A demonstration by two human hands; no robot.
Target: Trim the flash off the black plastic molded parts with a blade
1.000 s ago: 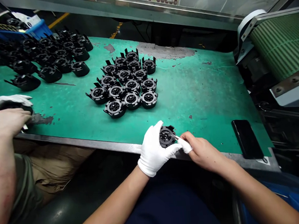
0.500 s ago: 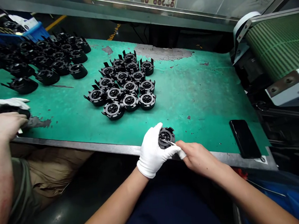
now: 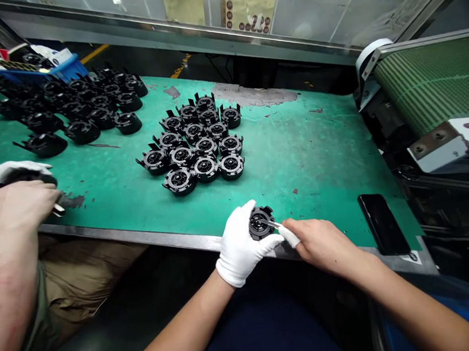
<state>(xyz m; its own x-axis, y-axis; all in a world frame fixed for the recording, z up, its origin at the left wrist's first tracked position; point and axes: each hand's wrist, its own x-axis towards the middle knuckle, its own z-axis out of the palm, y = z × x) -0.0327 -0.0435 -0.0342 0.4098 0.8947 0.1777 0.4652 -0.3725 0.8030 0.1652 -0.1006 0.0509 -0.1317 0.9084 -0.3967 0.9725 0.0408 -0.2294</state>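
Note:
My left hand (image 3: pixel 240 242), in a white glove, is closed around a round black plastic part (image 3: pixel 261 222) at the table's front edge. The part's ringed face is turned up, with tabs along its rim. My right hand (image 3: pixel 319 242) is bare apart from a white covering at the fingertips, and it grips a slim metal tool (image 3: pixel 271 224). The tool's tip reaches over the middle of the part; I cannot tell whether it touches. Beyond my hands, several similar black parts (image 3: pixel 205 167) stand grouped on the green table (image 3: pixel 290 155).
A black phone (image 3: pixel 383 224) lies at the right front corner. At left, a co-worker's hands (image 3: pixel 21 206) hold another black part, near more black parts (image 3: pixel 82 130) and a blue basket (image 3: pixel 61 70). A green conveyor belt (image 3: pixel 453 71) rises at right.
The view has tilted up a little. My right hand and the tool have shifted slightly to the right relative to the part, which stays in my left hand. The co-worker's hands moved slightly.

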